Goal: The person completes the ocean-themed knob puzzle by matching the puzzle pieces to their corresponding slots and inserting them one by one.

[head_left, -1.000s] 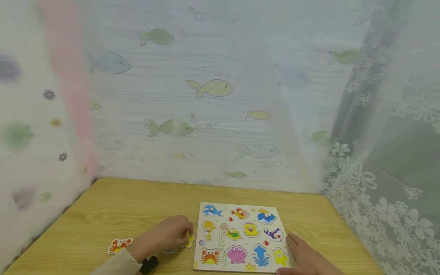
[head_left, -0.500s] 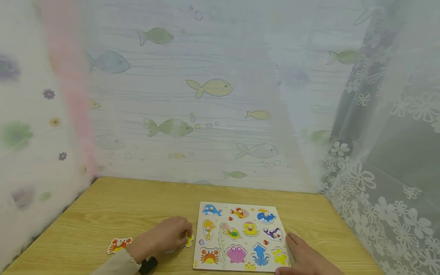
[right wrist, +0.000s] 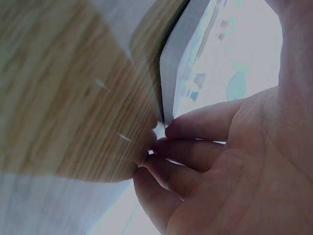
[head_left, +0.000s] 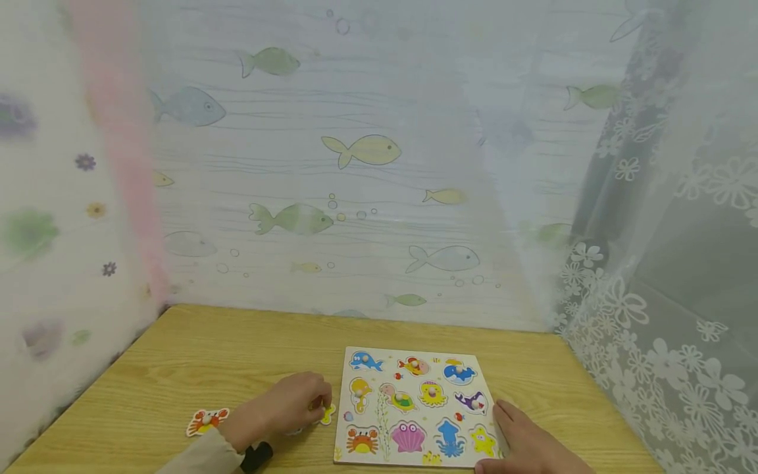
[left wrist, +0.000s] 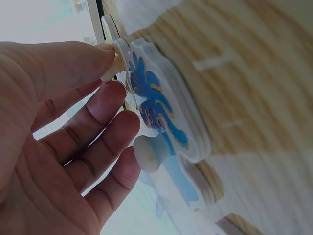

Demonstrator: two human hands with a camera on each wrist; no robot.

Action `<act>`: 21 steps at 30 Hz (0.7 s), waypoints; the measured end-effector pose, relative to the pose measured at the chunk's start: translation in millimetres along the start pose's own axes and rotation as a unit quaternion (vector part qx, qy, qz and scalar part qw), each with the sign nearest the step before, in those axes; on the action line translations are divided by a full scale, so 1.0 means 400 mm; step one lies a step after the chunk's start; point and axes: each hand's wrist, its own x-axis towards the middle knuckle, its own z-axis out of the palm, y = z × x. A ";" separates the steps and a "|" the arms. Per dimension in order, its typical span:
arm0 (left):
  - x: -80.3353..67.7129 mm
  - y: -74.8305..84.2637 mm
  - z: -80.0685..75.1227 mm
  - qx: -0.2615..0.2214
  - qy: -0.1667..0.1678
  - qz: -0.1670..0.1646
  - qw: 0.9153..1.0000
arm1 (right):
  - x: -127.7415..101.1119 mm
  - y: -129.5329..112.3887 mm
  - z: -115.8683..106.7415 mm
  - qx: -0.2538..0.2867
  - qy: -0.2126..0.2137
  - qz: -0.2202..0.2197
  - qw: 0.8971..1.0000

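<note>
A wooden puzzle board [head_left: 387, 356] with sea-animal pieces lies on the table. Just left of it, my left hand [head_left: 317, 403] pinches the knob of a small yellow piece [head_left: 327, 413] between thumb and fingers. In the left wrist view the thumb tip sits on that knob [left wrist: 115, 59]. A blue knobbed piece [left wrist: 159, 115] lies flat under the fingers [left wrist: 105, 100]. My right hand [head_left: 505, 421] rests on the table with its fingers [right wrist: 205, 125] against the board's right edge [right wrist: 172, 73].
A loose orange crab piece [head_left: 206, 421] lies on the wooden table [head_left: 237, 355] left of my left wrist. A fish-patterned wall stands behind the table, and a lace curtain [head_left: 651, 329] hangs along its right side.
</note>
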 end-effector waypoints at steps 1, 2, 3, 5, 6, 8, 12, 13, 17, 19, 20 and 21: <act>0.000 0.000 0.000 0.001 0.001 0.001 1.000 | 0.000 0.000 0.000 0.002 0.001 -0.001 1.000; 0.001 0.000 0.000 0.002 0.002 0.001 1.000 | -0.002 0.000 0.000 0.004 0.001 0.000 1.000; 0.001 0.000 0.000 0.003 0.003 0.002 1.000 | -0.002 0.000 -0.001 0.005 0.002 0.000 1.000; 0.003 0.000 0.000 0.004 0.006 0.003 1.000 | -0.002 0.001 -0.001 0.007 0.001 0.002 1.000; 0.004 -0.001 -0.001 0.004 0.008 0.003 1.000 | -0.002 0.001 -0.001 0.007 0.000 0.003 1.000; 0.007 -0.002 -0.003 0.003 0.009 0.003 1.000 | -0.001 0.000 -0.001 0.008 -0.003 0.007 1.000; 0.016 -0.005 -0.005 0.000 0.012 0.008 1.000 | 0.000 -0.004 -0.002 0.009 -0.011 0.022 1.000; 0.019 -0.005 -0.005 -0.002 0.014 0.010 1.000 | 0.001 -0.005 -0.002 0.010 -0.013 0.025 1.000; 0.034 -0.006 -0.002 0.005 0.026 0.024 0.999 | 0.001 -0.008 -0.002 0.011 -0.015 0.032 0.999; 0.041 -0.003 0.001 0.007 0.029 0.029 0.999 | 0.002 -0.008 -0.002 0.011 -0.015 0.031 0.999; 0.045 -0.001 0.002 0.010 0.029 0.032 0.999 | 0.002 -0.008 -0.002 0.011 -0.015 0.031 0.999; 0.049 0.003 0.003 0.011 0.028 0.036 0.999 | 0.002 -0.007 -0.002 0.011 -0.016 0.030 0.999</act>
